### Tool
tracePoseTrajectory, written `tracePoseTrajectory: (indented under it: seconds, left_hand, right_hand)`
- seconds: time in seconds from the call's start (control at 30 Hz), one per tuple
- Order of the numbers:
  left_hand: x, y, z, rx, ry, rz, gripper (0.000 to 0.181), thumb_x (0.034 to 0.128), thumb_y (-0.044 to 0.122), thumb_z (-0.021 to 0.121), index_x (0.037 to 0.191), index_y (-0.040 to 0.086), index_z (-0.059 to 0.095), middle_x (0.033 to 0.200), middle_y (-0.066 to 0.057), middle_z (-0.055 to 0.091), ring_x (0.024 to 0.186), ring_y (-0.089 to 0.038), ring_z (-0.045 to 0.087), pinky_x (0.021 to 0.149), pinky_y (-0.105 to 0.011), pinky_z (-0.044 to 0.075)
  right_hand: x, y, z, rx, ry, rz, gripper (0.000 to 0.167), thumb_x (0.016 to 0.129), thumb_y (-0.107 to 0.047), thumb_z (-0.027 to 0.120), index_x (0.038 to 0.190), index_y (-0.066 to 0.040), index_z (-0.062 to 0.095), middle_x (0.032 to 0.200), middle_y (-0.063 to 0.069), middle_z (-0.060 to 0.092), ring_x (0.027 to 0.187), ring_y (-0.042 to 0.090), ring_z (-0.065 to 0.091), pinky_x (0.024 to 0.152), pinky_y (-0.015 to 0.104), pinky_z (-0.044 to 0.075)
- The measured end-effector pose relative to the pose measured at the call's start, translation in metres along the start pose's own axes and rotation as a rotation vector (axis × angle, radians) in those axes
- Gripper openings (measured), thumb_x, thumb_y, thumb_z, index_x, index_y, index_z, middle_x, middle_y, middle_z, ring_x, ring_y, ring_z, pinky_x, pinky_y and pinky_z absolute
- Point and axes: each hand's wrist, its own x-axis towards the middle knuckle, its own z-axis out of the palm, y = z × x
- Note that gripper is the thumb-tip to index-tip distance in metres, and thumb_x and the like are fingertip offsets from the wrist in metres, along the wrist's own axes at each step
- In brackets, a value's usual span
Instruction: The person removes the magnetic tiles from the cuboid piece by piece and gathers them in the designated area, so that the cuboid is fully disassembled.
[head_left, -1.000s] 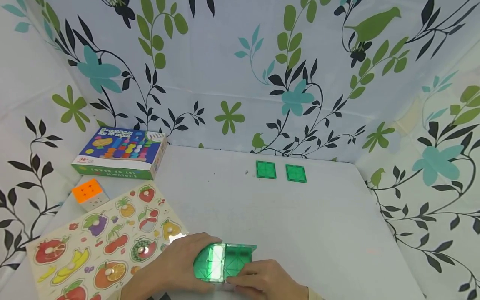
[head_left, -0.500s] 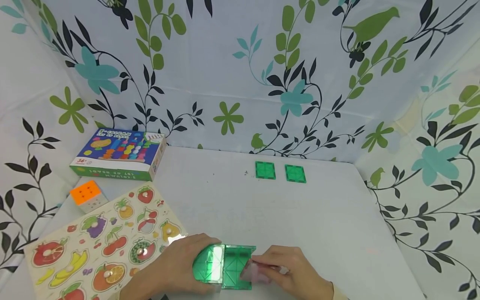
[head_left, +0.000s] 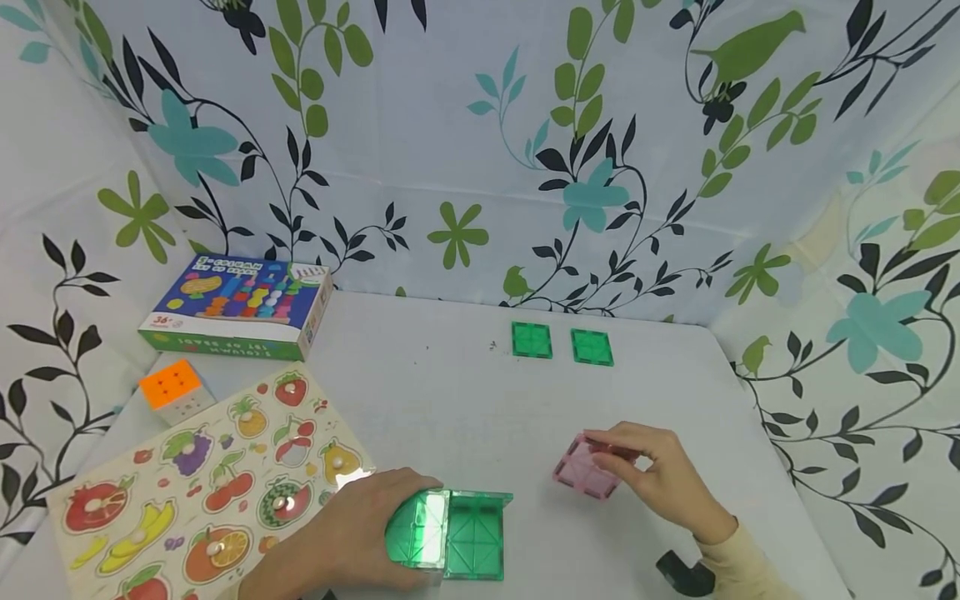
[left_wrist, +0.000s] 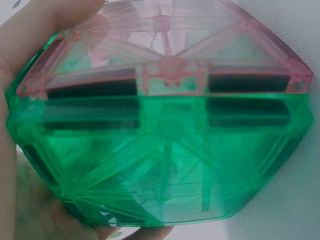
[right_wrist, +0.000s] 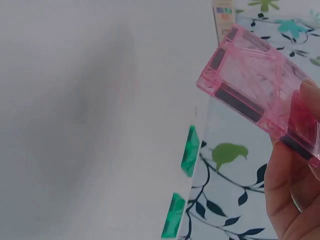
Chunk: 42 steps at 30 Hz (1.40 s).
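White desk (head_left: 675, 400): green tile block (head_left: 475, 542) near front edge, left hand (head_left: 371, 529) wrapped round it. Right hand (head_left: 660, 475) pinches pink tile (head_left: 577, 471), right of the block. Two loose green tiles (head_left: 532, 340) near back edge, slightly apart.

I identify a tabletop play station; the room type cannot be determined from my feeds. Indicators: white table (head_left: 465, 408), leaf-and-bird printed sheeting (head_left: 420, 125) behind and beside it, boxed bead set (head_left: 236, 304), puzzle cube (head_left: 176, 390), fruit puzzle board (head_left: 217, 467), pink tile (head_left: 581, 472).
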Motion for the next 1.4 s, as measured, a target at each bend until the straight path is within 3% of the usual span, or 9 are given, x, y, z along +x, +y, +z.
tracePoseTrajectory:
  seconds: [0.2, 0.33, 0.57, 0.77, 1.17, 1.3, 1.4]
  left_hand:
    - [-0.001, -0.001, 0.000, -0.017, -0.002, -0.009, 0.074, 0.0677, 0.072, 0.081, 0.130, 0.040, 0.058, 0.109, 0.027, 0.062, 0.091, 0.007, 0.052, 0.073, -0.021, 0.049]
    - [-0.002, -0.001, 0.002, -0.008, 0.033, 0.017, 0.075, 0.0669, 0.071, 0.082, 0.130, 0.039, 0.058, 0.109, 0.027, 0.062, 0.091, 0.007, 0.053, 0.073, -0.020, 0.049]
    - [-0.003, -0.002, 0.004, -0.015, 0.073, 0.052, 0.074, 0.0667, 0.070, 0.082, 0.130, 0.039, 0.059, 0.109, 0.028, 0.062, 0.091, 0.007, 0.054, 0.073, -0.018, 0.049]
    - [-0.004, -0.001, 0.003, -0.033, 0.071, 0.040, 0.073, 0.0671, 0.070, 0.083, 0.129, 0.040, 0.059, 0.110, 0.028, 0.062, 0.092, 0.008, 0.055, 0.074, -0.018, 0.049]
    - [-0.005, -0.001, 0.003, -0.022, 0.069, 0.054, 0.077, 0.0677, 0.076, 0.079, 0.131, 0.038, 0.058, 0.111, 0.027, 0.062, 0.095, 0.006, 0.056, 0.076, -0.020, 0.050]
    - [-0.004, 0.000, 0.000, -0.038, 0.037, 0.028, 0.079, 0.0672, 0.081, 0.075, 0.132, 0.040, 0.058, 0.111, 0.027, 0.061, 0.095, 0.007, 0.056, 0.075, -0.020, 0.050]
    - [-0.004, 0.001, -0.002, -0.076, -0.020, -0.011, 0.078, 0.0680, 0.083, 0.073, 0.132, 0.042, 0.057, 0.110, 0.027, 0.060, 0.096, 0.006, 0.055, 0.075, -0.021, 0.051]
  right_hand:
    - [0.009, 0.037, -0.023, -0.132, -0.006, 0.087, 0.034, 0.085, 0.002, 0.078, 0.117, -0.008, 0.076, 0.090, -0.001, 0.075, 0.072, 0.005, 0.060, 0.064, 0.020, 0.054]
    - [0.013, 0.064, -0.036, -0.167, -0.018, 0.176, 0.032, 0.089, -0.001, 0.075, 0.120, -0.007, 0.075, 0.095, 0.003, 0.076, 0.073, 0.007, 0.063, 0.062, 0.020, 0.052]
    - [0.019, 0.115, -0.062, -0.196, -0.020, 0.412, 0.030, 0.098, -0.012, 0.068, 0.128, -0.006, 0.071, 0.117, 0.019, 0.073, 0.078, 0.005, 0.064, 0.061, 0.021, 0.051]
    - [0.030, 0.151, -0.080, -0.215, -0.069, 0.608, 0.037, 0.105, -0.024, 0.059, 0.139, -0.010, 0.064, 0.128, 0.021, 0.067, 0.086, 0.006, 0.065, 0.066, 0.022, 0.050]
    - [0.065, 0.196, -0.098, -0.198, -0.135, 0.817, 0.041, 0.109, -0.022, 0.045, 0.146, -0.005, 0.055, 0.126, 0.022, 0.062, 0.096, 0.019, 0.056, 0.074, 0.025, 0.049]
    - [0.074, 0.210, -0.099, -0.209, -0.175, 0.858, 0.041, 0.108, -0.020, 0.047, 0.143, -0.002, 0.056, 0.114, 0.019, 0.061, 0.095, 0.022, 0.054, 0.073, 0.027, 0.047]
    - [0.078, 0.217, -0.097, -0.225, -0.198, 0.874, 0.040, 0.108, -0.019, 0.047, 0.142, 0.001, 0.056, 0.124, 0.027, 0.059, 0.101, 0.029, 0.052, 0.076, 0.029, 0.044]
